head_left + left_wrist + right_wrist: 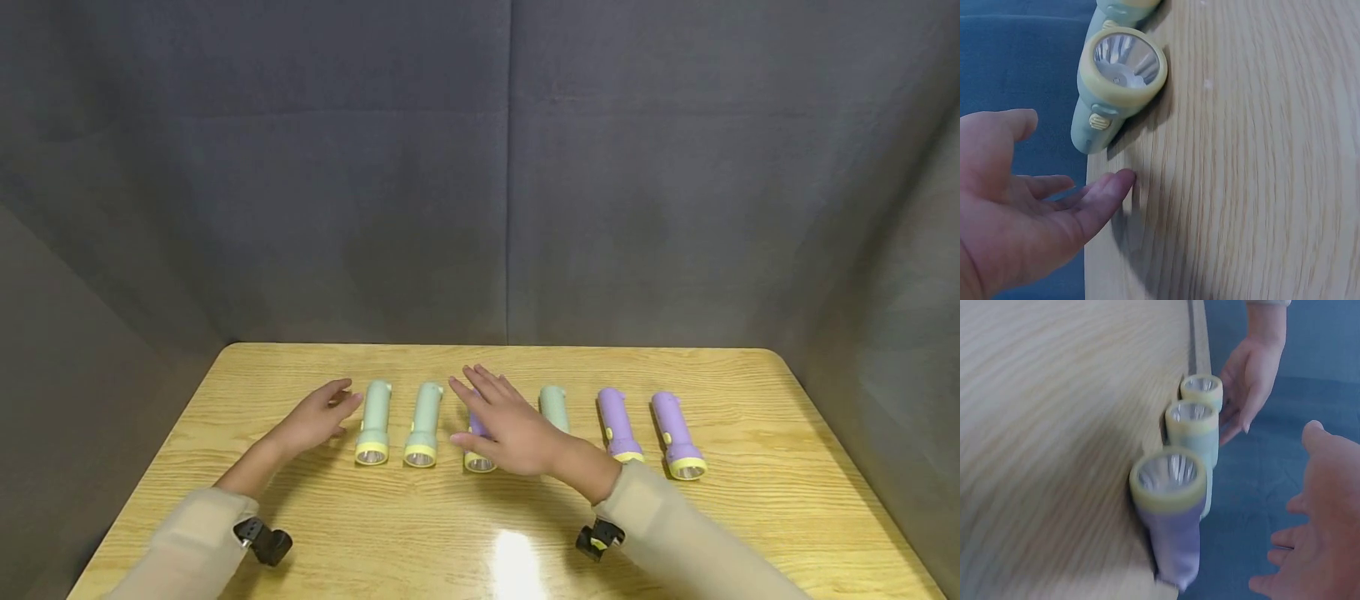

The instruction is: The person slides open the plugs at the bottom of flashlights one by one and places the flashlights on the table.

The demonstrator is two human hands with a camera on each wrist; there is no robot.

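Observation:
Several flashlights lie in a row on the wooden table, lamp ends with yellow rims facing the person. My left hand (317, 418) is just left of the leftmost green flashlight (373, 423); the left wrist view shows a gap between its fingers and the green flashlight (1100, 94). A second green flashlight (425, 421) lies beside it. My right hand (510, 425), fingers spread, is above a purple flashlight (478, 461) and partly hides it. In the right wrist view that purple flashlight (1172, 531) stands apart from the fingers. Neither hand holds anything.
Right of the right hand lie a partly covered green flashlight (554, 407) and two purple flashlights (617, 421), (677, 429). Dark grey curtains (375, 183) surround the table (360, 542). Both wrists carry small black cameras.

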